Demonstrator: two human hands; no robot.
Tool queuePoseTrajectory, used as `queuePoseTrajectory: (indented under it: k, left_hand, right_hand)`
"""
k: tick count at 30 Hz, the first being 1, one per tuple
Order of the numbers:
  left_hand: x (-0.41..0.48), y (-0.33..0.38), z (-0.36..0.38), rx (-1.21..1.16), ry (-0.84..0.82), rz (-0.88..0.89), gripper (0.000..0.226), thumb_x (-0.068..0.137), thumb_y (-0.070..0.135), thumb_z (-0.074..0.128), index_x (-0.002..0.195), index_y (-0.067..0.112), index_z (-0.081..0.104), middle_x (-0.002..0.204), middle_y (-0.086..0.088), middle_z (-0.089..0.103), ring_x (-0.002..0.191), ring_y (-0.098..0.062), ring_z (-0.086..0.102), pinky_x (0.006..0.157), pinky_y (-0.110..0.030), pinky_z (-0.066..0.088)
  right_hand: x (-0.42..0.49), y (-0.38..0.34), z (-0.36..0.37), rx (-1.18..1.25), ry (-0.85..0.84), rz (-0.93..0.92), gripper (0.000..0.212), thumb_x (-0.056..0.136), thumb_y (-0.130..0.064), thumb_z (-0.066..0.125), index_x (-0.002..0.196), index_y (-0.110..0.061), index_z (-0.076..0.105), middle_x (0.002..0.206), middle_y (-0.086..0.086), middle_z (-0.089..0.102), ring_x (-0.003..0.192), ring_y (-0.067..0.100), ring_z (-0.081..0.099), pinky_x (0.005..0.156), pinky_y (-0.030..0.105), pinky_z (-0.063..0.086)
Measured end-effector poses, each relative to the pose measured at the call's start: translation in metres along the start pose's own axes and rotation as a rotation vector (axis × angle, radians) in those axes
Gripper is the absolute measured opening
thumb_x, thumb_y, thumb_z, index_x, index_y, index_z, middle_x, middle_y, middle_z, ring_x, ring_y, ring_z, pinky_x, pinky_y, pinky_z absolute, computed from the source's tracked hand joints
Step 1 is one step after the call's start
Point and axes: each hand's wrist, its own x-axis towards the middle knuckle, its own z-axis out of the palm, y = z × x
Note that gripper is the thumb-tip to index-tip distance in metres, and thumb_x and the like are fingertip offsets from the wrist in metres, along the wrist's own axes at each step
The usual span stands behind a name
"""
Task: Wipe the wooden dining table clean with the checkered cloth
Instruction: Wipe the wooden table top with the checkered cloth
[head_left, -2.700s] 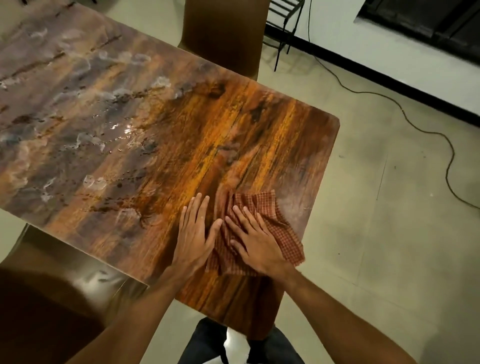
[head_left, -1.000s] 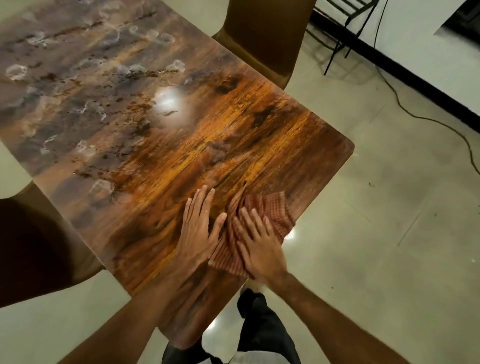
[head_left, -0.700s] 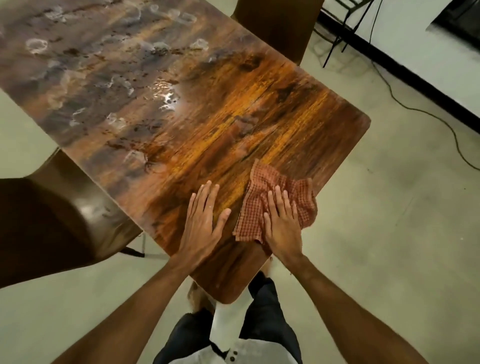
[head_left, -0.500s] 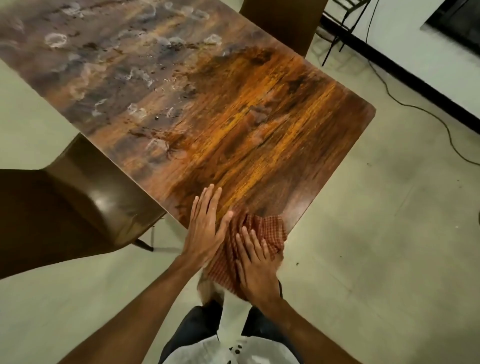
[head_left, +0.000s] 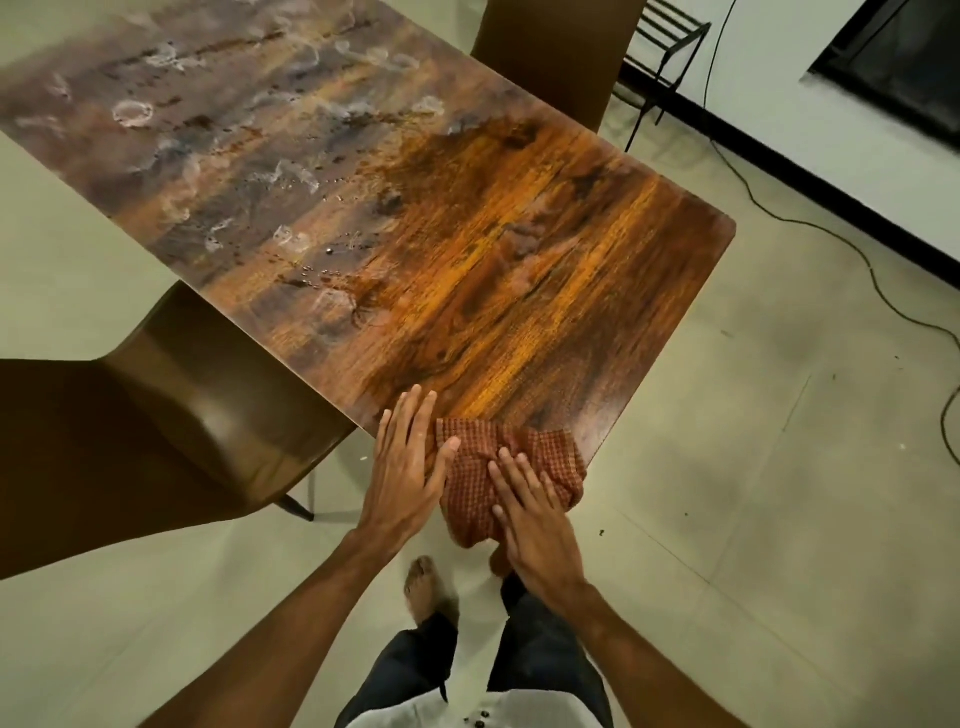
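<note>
Cloth: checkered cloth (head_left: 470, 483) bunched at the near corner of the wooden dining table (head_left: 519, 249), overhanging its edge | Hands: right hand (head_left: 540, 525) pressing it, fingers straight; left hand (head_left: 405, 467) flat alongside, thumb touching | Progress: near-right half appears wiped; far-left whitish rings (head_left: 234, 156) remain.

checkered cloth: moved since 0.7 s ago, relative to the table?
Yes. The checkered cloth slid toward the person: then it lay wholly on the wooden table, now it overhangs the near end under the right hand.

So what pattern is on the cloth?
The checkered cloth has small red-and-tan checks, seen best in the head view.
</note>
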Motion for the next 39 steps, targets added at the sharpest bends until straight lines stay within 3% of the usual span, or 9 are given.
queuePoseTrajectory:
  k: [5, 10, 16, 21, 26, 28, 32, 37, 39]
  left_hand:
    - [0.023, 0.009, 0.001, 0.003, 0.003, 0.005, 0.066, 0.102, 0.052, 0.035, 0.158, 0.020, 0.025, 0.168, 0.000, 0.017, 0.155, -0.010, 0.006, 0.128, -0.040, 0.003]
    - [0.059, 0.025, 0.019, 0.061, 0.001, -0.010, 0.067, 0.101, 0.053, 0.032, 0.158, 0.017, 0.026, 0.167, -0.002, 0.021, 0.155, -0.011, 0.009, 0.128, -0.041, 0.004]
    - [0.125, 0.050, 0.043, 0.080, -0.067, -0.044, 0.065, 0.103, 0.054, 0.033, 0.159, 0.025, 0.017, 0.169, 0.006, 0.009, 0.155, -0.004, 0.000, 0.128, -0.039, -0.003]
    - [0.189, 0.073, 0.063, 0.144, -0.070, -0.006, 0.064, 0.104, 0.054, 0.032, 0.160, 0.024, 0.018, 0.169, 0.005, 0.009, 0.155, -0.005, -0.001, 0.127, -0.035, -0.004]
    - [0.231, 0.078, 0.070, 0.166, -0.085, 0.002, 0.064, 0.105, 0.056, 0.032, 0.160, 0.028, 0.015, 0.169, 0.005, 0.008, 0.155, -0.004, -0.001, 0.126, -0.034, -0.006]
    - [0.242, 0.077, 0.068, 0.174, -0.088, 0.003, 0.064, 0.105, 0.056, 0.032, 0.160, 0.028, 0.015, 0.169, 0.005, 0.008, 0.155, -0.004, -0.001, 0.127, -0.035, -0.004]
    - [0.260, 0.067, 0.063, 0.197, -0.100, 0.014, 0.066, 0.104, 0.055, 0.031, 0.160, 0.024, 0.017, 0.169, 0.003, 0.009, 0.155, -0.007, 0.001, 0.127, -0.040, 0.001]
    - [0.283, 0.047, 0.056, 0.200, -0.141, 0.012, 0.067, 0.102, 0.065, 0.024, 0.159, 0.036, 0.007, 0.167, 0.014, 0.000, 0.151, 0.005, -0.009, 0.123, -0.027, -0.012]
    - [0.296, 0.040, 0.052, 0.194, -0.120, 0.043, 0.065, 0.102, 0.063, 0.026, 0.159, 0.037, 0.009, 0.168, 0.012, 0.002, 0.151, 0.004, -0.007, 0.123, -0.025, -0.013]
  right_hand:
    - [0.076, 0.020, -0.044, 0.048, 0.073, 0.172, 0.058, 0.112, -0.041, 0.015, 0.166, -0.027, 0.000, 0.173, -0.003, -0.013, 0.159, 0.018, -0.016, 0.131, 0.047, 0.000]
    - [0.134, 0.047, -0.068, -0.092, 0.004, -0.182, 0.060, 0.110, -0.052, 0.018, 0.166, -0.035, 0.001, 0.175, -0.005, -0.008, 0.161, 0.018, -0.010, 0.131, 0.047, 0.001]
    - [0.205, 0.111, -0.112, -0.064, 0.154, 0.238, 0.062, 0.110, -0.051, 0.021, 0.167, -0.030, 0.006, 0.175, 0.005, -0.001, 0.161, 0.031, -0.004, 0.130, 0.054, 0.001]
    - [0.231, 0.131, -0.117, -0.036, 0.138, -0.072, 0.060, 0.110, -0.051, 0.024, 0.166, -0.031, 0.013, 0.175, 0.000, 0.003, 0.162, 0.024, 0.000, 0.130, 0.050, 0.008]
    - [0.277, 0.172, -0.153, 0.012, 0.192, 0.301, 0.062, 0.110, -0.048, 0.022, 0.167, -0.029, 0.007, 0.175, 0.007, -0.002, 0.161, 0.031, -0.004, 0.130, 0.052, 0.002]
    - [0.281, 0.143, -0.147, -0.002, 0.196, 0.215, 0.061, 0.110, -0.043, 0.022, 0.167, -0.025, 0.010, 0.175, 0.010, 0.000, 0.161, 0.034, -0.003, 0.129, 0.056, 0.007]
    - [0.284, 0.108, -0.128, -0.010, 0.101, -0.182, 0.061, 0.108, -0.043, 0.023, 0.166, -0.025, 0.017, 0.175, 0.004, 0.004, 0.161, 0.028, 0.003, 0.128, 0.054, 0.013]
    - [0.323, 0.151, -0.158, 0.045, 0.251, 0.281, 0.060, 0.110, -0.048, 0.025, 0.166, -0.031, 0.012, 0.175, 0.004, 0.000, 0.161, 0.027, -0.002, 0.130, 0.051, 0.000]
    - [0.334, 0.131, -0.157, 0.046, 0.274, 0.362, 0.060, 0.111, -0.045, 0.024, 0.166, -0.029, 0.010, 0.175, 0.007, -0.002, 0.161, 0.032, -0.005, 0.129, 0.055, 0.002]
